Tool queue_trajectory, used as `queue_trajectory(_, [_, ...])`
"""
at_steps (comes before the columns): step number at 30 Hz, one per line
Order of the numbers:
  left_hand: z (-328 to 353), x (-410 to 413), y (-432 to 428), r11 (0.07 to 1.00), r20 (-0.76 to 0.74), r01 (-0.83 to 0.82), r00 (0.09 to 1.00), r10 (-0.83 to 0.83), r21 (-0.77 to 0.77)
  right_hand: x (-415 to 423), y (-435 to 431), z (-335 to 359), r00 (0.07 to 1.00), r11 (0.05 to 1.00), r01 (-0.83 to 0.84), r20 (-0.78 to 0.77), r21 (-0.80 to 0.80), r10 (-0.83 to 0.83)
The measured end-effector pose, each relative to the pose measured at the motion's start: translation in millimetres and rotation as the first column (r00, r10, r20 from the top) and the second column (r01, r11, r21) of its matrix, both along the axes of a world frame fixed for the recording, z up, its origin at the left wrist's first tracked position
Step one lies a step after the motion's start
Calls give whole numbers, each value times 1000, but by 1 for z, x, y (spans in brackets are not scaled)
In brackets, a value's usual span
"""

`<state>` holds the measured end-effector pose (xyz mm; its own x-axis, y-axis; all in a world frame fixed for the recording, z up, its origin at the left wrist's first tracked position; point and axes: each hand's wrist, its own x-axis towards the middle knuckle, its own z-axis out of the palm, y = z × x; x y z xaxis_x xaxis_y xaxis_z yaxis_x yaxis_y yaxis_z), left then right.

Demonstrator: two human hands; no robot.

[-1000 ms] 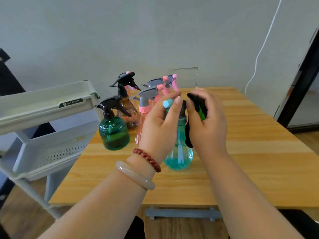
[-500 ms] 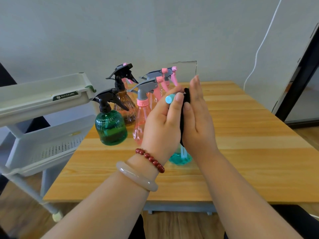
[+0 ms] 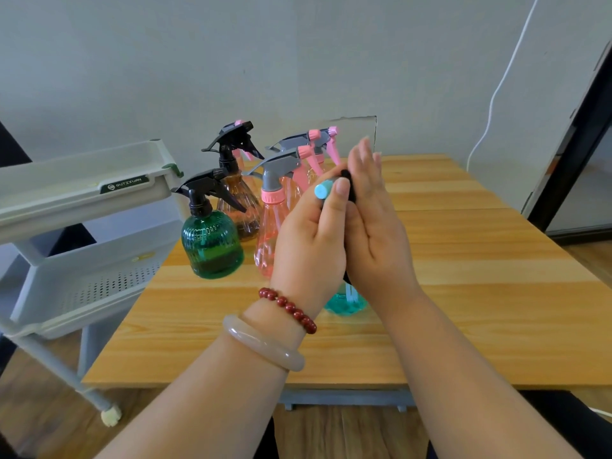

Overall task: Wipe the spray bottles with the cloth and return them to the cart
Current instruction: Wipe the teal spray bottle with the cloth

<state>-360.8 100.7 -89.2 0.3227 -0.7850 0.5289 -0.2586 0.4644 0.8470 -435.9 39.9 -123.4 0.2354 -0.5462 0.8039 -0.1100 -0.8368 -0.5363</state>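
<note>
The translucent teal plastic spray bottle (image 3: 345,303) stands upright on the wooden table (image 3: 470,260), the left hand (image 3: 311,240) curled round its neck, the flat right hand (image 3: 374,233) seemingly pressing the black cloth (image 3: 348,182) against it, the white plastic cart (image 3: 66,207) lying leftward.

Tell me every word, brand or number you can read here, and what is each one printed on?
"GUTIXUAN" (the first letter might be an O), beside a small round logo: pale letters on the dark label on the front rim of the pale grey-green plastic cart.
Raised marks on the round green spray bottle: too blurred to read.
Nothing else readable shows.
</note>
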Motion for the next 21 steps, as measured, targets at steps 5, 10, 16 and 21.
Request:
queue_trajectory(5, [1,1,0,1000,3,-22,1000,22,16,1,4,2,995,981,-24,95,191,6])
queue_trajectory(10, [1,3,0,999,6,-1,1000,1,36,0,0,-4,997,994,-7,73,113,-1])
queue_trajectory(16, [2,4,0,1000,36,-9,999,8,27,4,9,-5,997,998,5,71,66,-10])
queue_trajectory(21, [1,4,-2,999,17,-20,1000,19,47,1,-1,-2,987,958,-81,154,274,39])
